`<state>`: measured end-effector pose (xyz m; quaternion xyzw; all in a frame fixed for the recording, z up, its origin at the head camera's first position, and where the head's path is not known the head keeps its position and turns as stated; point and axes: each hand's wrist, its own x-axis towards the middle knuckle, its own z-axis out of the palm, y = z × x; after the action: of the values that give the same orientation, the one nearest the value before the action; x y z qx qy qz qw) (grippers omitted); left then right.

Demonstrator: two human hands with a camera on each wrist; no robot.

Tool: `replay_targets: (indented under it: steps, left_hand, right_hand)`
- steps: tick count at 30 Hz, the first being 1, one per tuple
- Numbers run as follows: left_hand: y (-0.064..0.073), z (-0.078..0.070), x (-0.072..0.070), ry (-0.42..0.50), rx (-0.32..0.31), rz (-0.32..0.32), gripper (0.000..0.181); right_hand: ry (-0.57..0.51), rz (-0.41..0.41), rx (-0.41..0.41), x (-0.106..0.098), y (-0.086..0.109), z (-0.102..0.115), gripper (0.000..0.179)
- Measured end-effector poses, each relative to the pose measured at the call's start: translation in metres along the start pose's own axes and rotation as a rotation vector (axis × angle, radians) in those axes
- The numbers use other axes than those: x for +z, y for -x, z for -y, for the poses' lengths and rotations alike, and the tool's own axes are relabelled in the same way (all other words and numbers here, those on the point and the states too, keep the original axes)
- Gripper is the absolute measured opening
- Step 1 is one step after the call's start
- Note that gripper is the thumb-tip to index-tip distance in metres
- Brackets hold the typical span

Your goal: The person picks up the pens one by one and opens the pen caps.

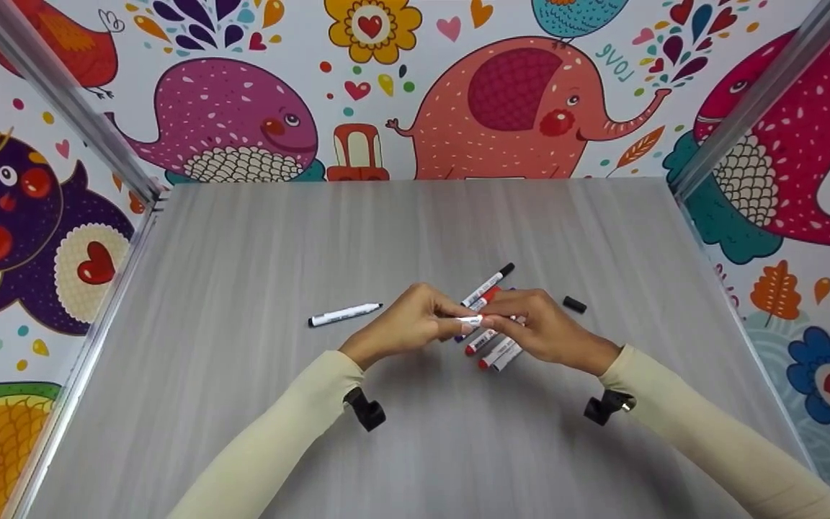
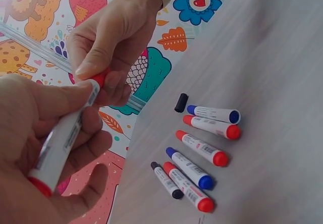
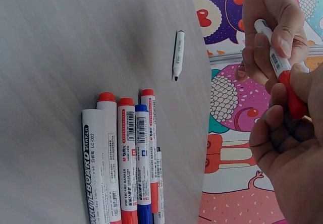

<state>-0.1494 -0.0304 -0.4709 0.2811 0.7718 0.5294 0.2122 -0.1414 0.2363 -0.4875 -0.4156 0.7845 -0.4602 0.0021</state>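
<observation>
Above the table, my left hand holds the white barrel of a red whiteboard marker, thumb and fingers wrapped along it. At its far end, my right hand pinches the red cap. The cap meets the barrel; whether it is fully seated I cannot tell. Below the hands lies a row of several whiteboard markers with red, blue and black ends. In the head view the hands partly cover this row.
To the left lies a white marker with its dark tip bare. A loose black cap sits right of the row. Patterned walls with metal posts bound the grey table at back and sides.
</observation>
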Motion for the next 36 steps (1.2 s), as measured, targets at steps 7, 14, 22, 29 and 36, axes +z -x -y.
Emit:
replay_targets:
  steps: [7, 14, 22, 29, 36]
  left_hand:
    - [-0.0012, 0.0005, 0.0011, 0.020, -0.010, -0.002, 0.025]
    - [-0.0009, 0.0012, 0.0000, 0.033, -0.011, 0.014, 0.025]
    - [0.0010, -0.0008, -0.0018, 0.073, -0.018, 0.021, 0.026]
    - [0.0026, -0.0016, -0.0023, 0.084, -0.018, 0.019, 0.025]
    - [0.0027, -0.0001, -0.0022, 0.107, -0.025, 0.028, 0.024]
  right_hand:
    - [0.030, -0.007, -0.044, 0.0002, 0.0010, -0.0020, 0.021]
    - [0.049, -0.002, -0.056, 0.0005, 0.0011, -0.0019, 0.024]
    - [0.045, 0.002, -0.092, 0.0004, -0.0002, 0.0004, 0.025]
    - [0.059, -0.005, -0.134, 0.0013, -0.0016, 0.0019, 0.026]
    - [0.062, -0.013, -0.148, 0.0037, -0.0020, 0.0026, 0.028]
